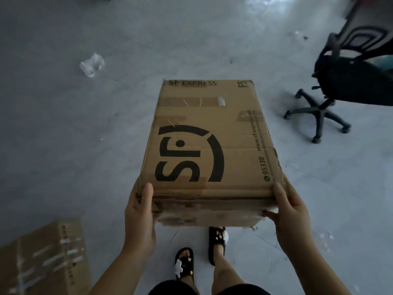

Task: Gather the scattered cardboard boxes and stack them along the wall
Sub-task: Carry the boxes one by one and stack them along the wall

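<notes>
A brown cardboard box point(208, 133) printed with a black SF logo is held up off the grey floor in front of me. My left hand point(141, 211) grips its near left corner, thumb on top and fingers under the edge. At the near right corner, my right hand point(287, 211) grips the same way. A second cardboard box point(45, 258) with pale tape strips lies on the floor at the lower left, apart from both hands.
A black office chair point(348, 81) on a wheeled base stands at the right. A crumpled piece of clear plastic point(92, 64) lies on the floor at the upper left. My feet in black sandals point(185, 262) stand below the held box.
</notes>
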Available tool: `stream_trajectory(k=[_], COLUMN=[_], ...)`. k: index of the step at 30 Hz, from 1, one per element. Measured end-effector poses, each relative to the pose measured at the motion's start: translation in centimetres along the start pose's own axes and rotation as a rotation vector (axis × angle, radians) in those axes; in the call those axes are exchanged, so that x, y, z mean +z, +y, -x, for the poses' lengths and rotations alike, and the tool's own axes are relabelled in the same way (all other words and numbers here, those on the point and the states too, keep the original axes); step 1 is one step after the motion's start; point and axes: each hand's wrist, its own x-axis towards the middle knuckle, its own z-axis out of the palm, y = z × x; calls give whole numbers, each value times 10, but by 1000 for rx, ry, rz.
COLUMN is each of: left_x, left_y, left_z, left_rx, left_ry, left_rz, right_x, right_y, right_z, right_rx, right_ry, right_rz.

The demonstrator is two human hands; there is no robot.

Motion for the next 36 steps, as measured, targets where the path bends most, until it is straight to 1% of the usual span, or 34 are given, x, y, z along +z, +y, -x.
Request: stream_trajectory(k=[4,8,14,18,26,31,36], left_x=[15,45,108,161,250,290,326], left_y=[15,22,7,-20,-105,-146,-183], left_z=[39,75,139,202,356,441,508], left_rx=[2,14,36,26,-38,-56,-81], left_ry=[-133,-305,-594,-797,-1123,-1292,-1433], left_rz=[-54,-131,-304,-393,-502,-578,-654], right_x=[-40,-86,-164,-236,-392,-463,-519], right_y=[-3,1,20,35,64,79,92], right_z=[50,89,150,186,260,302,325], right_rx=[-16,-25,-27,-36,-92,-99,-109], right_ry=[195,342,641,807,1137,1321,1460], right_rz=[-135,-233,-423,-500,-580,-612,-666])
